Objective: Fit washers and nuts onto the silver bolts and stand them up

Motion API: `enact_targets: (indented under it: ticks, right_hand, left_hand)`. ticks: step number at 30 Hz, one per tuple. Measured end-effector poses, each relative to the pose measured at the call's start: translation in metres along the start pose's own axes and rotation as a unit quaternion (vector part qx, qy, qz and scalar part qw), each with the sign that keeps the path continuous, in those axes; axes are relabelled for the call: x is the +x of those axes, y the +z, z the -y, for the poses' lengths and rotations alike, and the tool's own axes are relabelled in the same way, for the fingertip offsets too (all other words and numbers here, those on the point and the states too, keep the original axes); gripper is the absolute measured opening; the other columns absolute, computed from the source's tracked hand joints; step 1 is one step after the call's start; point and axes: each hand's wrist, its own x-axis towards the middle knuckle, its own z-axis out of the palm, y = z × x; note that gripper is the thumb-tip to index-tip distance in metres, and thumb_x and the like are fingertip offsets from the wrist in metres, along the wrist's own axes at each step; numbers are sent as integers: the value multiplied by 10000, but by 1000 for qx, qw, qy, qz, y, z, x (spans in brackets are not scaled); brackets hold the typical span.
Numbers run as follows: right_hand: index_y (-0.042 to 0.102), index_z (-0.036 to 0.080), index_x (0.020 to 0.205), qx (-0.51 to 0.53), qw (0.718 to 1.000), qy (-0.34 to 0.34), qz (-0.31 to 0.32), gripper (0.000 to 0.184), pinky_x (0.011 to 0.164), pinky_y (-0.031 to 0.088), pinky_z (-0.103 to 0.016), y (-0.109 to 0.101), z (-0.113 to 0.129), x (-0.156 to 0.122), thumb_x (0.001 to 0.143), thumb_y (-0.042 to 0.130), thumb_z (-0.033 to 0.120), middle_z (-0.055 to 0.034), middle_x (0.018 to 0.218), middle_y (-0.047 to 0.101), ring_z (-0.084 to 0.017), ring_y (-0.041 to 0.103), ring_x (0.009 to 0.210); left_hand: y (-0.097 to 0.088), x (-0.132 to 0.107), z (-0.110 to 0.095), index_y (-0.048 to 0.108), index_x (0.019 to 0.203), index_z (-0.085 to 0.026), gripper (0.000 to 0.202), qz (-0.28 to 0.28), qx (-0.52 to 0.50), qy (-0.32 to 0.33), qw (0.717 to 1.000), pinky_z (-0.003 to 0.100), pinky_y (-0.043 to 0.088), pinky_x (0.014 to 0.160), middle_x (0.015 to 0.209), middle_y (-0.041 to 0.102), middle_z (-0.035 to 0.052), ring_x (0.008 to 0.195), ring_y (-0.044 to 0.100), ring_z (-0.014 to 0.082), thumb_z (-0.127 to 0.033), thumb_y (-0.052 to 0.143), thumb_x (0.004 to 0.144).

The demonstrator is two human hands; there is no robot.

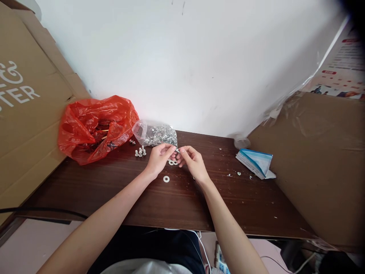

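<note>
My left hand (158, 158) and my right hand (194, 163) meet over the middle of the table, fingertips pinched. Between them is a small shiny metal part (177, 150), mostly covered by the fingers; its exact kind cannot be made out. Just under the fingers lie several flat washers (170, 163), partly hidden. Nearer to me, a single washer (164, 179) lies flat. To the left of my left hand, several short bolts (140, 153) stand on their heads. Behind my hands rests a clear plastic bag (159, 135) full of small metal pieces.
A red plastic bag (74, 133) sits at the back left beside a cardboard box (31, 125). At the right lie a blue and white packet (255, 161) and small scraps (238, 173), near another cardboard panel (319, 163). A white wall (185, 76) closes the back.
</note>
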Motion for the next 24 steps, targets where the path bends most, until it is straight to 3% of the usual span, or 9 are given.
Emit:
enact_targets:
  ticks: [7,13,24]
  right_hand:
    - [600,158,852,11,1000,-19,0,347,598,532,-271,-1,-1,1,734,686,473,-16,713,629,-119,600,610]
    - [627,161,824,-2,997,-49,-58,303,664,537,-294,-3,0,1,705,717,425,-30,768,651,-134,615,668]
    - [620,166,806,9,995,-61,-83,224,738,536,-324,-6,1,0,695,730,326,-31,758,661,-140,626,694]
  left_hand:
    - [0,0,-2,625,797,-126,237,2,49,32,998,200,408,477,604,574,-12,488,480,75,-355,664,752]
    - [-2,1,2,660,841,-137,221,10,99,52,994,210,413,487,677,620,12,497,495,82,-348,638,777]
    - [-3,0,5,685,947,-132,266,29,111,48,992,227,423,518,814,671,58,600,537,111,-286,665,730]
